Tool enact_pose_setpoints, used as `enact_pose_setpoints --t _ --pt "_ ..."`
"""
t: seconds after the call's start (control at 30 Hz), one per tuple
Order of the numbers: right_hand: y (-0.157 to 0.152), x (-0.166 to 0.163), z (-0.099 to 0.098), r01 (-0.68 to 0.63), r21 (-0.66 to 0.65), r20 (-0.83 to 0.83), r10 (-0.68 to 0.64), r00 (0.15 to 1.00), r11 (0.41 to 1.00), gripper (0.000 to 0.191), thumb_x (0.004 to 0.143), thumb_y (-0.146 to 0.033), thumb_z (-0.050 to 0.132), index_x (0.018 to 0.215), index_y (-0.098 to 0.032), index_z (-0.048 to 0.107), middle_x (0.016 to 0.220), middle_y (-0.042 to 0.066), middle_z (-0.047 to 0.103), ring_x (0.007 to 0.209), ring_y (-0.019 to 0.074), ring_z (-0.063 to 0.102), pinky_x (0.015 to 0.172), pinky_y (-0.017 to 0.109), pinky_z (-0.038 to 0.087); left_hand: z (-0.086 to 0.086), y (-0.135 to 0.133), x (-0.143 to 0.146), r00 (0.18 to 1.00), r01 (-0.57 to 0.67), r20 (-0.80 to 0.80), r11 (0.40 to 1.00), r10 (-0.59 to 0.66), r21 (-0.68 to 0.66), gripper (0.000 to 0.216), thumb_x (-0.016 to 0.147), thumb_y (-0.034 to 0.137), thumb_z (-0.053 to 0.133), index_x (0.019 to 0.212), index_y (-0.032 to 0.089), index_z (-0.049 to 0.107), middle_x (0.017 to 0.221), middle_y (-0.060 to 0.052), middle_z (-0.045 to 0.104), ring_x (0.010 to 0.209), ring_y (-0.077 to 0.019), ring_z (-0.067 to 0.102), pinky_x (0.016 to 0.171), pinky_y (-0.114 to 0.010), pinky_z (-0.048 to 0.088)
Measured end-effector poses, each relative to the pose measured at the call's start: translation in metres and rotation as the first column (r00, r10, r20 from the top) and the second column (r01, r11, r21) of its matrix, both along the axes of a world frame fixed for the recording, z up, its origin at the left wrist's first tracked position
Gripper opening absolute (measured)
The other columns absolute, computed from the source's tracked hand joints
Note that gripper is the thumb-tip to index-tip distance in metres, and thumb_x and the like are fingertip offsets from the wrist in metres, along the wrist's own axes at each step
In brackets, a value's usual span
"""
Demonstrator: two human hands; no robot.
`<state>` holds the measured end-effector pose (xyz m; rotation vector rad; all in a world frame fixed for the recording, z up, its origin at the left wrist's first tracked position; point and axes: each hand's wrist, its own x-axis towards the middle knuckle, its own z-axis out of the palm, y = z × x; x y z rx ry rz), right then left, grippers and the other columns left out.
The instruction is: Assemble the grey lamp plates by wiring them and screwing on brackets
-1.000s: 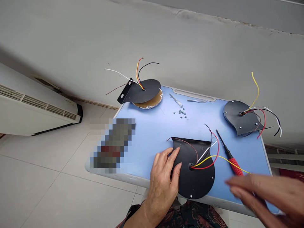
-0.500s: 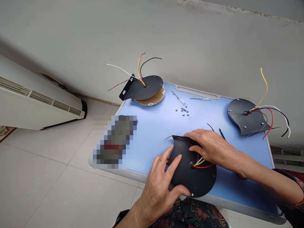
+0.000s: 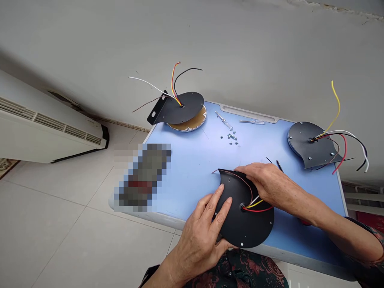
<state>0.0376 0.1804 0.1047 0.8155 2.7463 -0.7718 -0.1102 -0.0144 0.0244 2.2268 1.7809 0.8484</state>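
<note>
A round black metal plate with a bracket end lies at the table's near edge. White, yellow, red and brown wires come out of its centre hole. My left hand grips the plate's left side, two fingers flat on top and the thumb at the lower rim, partly hidden. My right hand holds the plate's far right edge; its fingertips reach along that edge and the thumb is mostly out of sight. Small holes show around the plate's rim.
A similar plate rests on a round tan-faced part at the back left. Another wired plate with screws fitted sits at the right. Several small screws and two clear-handled screwdrivers lie at the back. A blurred object is at the left.
My left thumb has slid from the plate's top to beneath its lower rim. My right thumb has moved off the plate's face towards the far edge. The plate has barely shifted.
</note>
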Motion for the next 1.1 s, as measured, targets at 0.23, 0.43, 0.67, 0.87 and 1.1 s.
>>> enact_pose_setpoints --t 0.23,0.43,0.67,0.87,1.1 --pt "-0.001 0.005 -0.006 0.043 0.051 -0.079 -0.039 0.996 0.998 0.036 0.090 -0.007 0.048 0.110 -0.021 0.074 0.088 0.006 0.077 0.080 0.0172 0.070 0.070 0.024 0.048 0.003 0.000 0.001 1.000 -0.017 0.013 1.000 0.018 -0.010 0.076 0.093 0.043 0.065 0.154 0.006 0.036 0.162 -0.025 0.030 0.136 -0.0361 0.041 0.105 -0.049 0.050" --pt "-0.002 0.005 -0.006 0.063 0.033 -0.130 -0.058 0.990 0.997 0.034 0.093 -0.008 0.045 0.094 -0.021 0.075 0.090 0.006 0.076 0.080 0.0163 0.068 0.072 0.025 0.048 0.002 0.000 0.002 1.000 -0.021 0.012 1.000 0.021 -0.016 0.075 0.094 0.040 0.063 0.154 0.005 0.036 0.161 -0.026 0.031 0.136 -0.0362 0.040 0.105 -0.049 0.049" --pt "-0.003 0.009 -0.009 0.092 0.004 -0.153 -0.091 0.984 0.996 0.036 0.095 -0.006 0.043 0.097 -0.021 0.076 0.098 0.006 0.074 0.086 0.0175 0.069 0.075 0.027 0.049 0.003 0.000 0.002 1.000 -0.021 0.023 0.999 0.022 -0.045 0.073 0.093 0.037 0.063 0.154 0.006 0.036 0.163 -0.026 0.025 0.140 -0.0377 0.036 0.107 -0.052 0.047" --pt "0.000 0.013 -0.011 0.094 0.002 -0.168 -0.093 0.981 0.996 0.038 0.096 -0.005 0.041 0.100 -0.020 0.076 0.098 0.006 0.075 0.085 0.0170 0.069 0.072 0.027 0.048 0.004 0.002 0.005 0.996 -0.059 0.062 0.997 0.063 -0.056 0.077 0.089 0.037 0.068 0.156 0.014 0.036 0.149 -0.023 0.041 0.129 -0.0361 0.044 0.101 -0.052 0.050" --pt "-0.004 0.017 -0.012 0.160 0.078 -0.089 -0.153 0.984 0.984 0.030 0.098 -0.016 0.050 0.116 -0.022 0.073 0.102 0.007 0.074 0.096 0.0218 0.069 0.080 0.032 0.050 0.003 0.003 0.009 0.993 -0.103 0.059 0.994 0.105 -0.044 0.075 0.087 0.033 0.071 0.152 0.013 0.040 0.140 -0.022 0.046 0.124 -0.0351 0.044 0.099 -0.052 0.051"
